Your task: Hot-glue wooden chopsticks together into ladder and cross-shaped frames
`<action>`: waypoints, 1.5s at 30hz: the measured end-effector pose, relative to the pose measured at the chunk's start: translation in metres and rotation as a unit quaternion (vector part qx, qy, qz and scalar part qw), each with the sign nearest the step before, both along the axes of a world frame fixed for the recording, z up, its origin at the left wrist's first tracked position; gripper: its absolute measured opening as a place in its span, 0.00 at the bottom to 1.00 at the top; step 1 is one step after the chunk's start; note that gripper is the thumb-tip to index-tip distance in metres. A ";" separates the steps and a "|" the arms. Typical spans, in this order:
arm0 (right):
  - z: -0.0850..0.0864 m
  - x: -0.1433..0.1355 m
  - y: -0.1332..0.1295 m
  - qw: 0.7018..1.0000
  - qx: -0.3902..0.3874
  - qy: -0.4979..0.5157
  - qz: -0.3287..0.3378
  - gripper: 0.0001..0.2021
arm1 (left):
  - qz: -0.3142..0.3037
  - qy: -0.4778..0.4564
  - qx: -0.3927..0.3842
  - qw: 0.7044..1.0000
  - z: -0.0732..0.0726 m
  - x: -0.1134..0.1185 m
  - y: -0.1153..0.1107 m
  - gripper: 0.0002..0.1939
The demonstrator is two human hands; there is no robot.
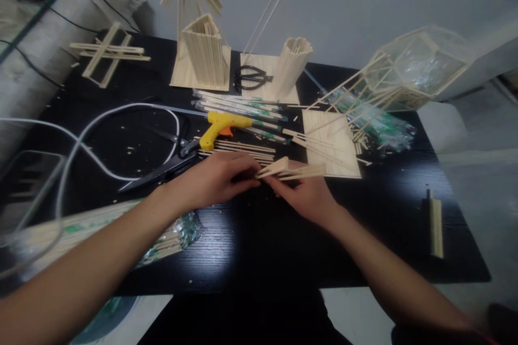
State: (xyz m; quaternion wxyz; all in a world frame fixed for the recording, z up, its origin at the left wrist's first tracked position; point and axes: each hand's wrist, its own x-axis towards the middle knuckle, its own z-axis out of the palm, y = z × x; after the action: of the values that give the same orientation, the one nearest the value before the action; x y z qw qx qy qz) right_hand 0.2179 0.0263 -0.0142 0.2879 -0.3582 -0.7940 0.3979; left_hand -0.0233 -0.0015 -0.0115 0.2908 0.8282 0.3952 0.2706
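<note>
An angular, pale wooden piece of slim, straight sticks (306,172) is held between a left hand (220,178) and a right hand (311,198) above the black desk (267,250). Its narrow end meets the left fingertips; its wider, splayed end extends rightward, nearly level.

Both hands (218,179) and forearms (378,253) are bare, the trousers (246,319) black.

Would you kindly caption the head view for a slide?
Left hand and right hand hold a small pale wooden-stick piece above a black table, near a yellow plastic glue gun.
</note>
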 end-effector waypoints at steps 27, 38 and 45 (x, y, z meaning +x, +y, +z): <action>0.000 -0.001 0.003 0.999 -0.047 -0.023 0.015 0.06 | 0.019 0.034 0.007 0.999 0.003 -0.004 0.000 0.13; -0.007 0.010 0.009 0.996 -0.075 0.036 0.024 0.18 | 0.035 0.041 -0.003 0.999 0.006 -0.002 -0.001 0.09; -0.009 0.017 0.013 0.996 -0.061 0.063 0.026 0.11 | 0.031 0.048 0.002 0.998 0.006 -0.002 0.000 0.10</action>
State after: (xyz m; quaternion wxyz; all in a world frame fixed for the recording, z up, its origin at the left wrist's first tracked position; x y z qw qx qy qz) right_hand 0.2344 0.0393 -0.0228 0.3044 -0.3291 -0.7576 0.4744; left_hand -0.0257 -0.0016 -0.0060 0.2612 0.8280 0.4338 0.2408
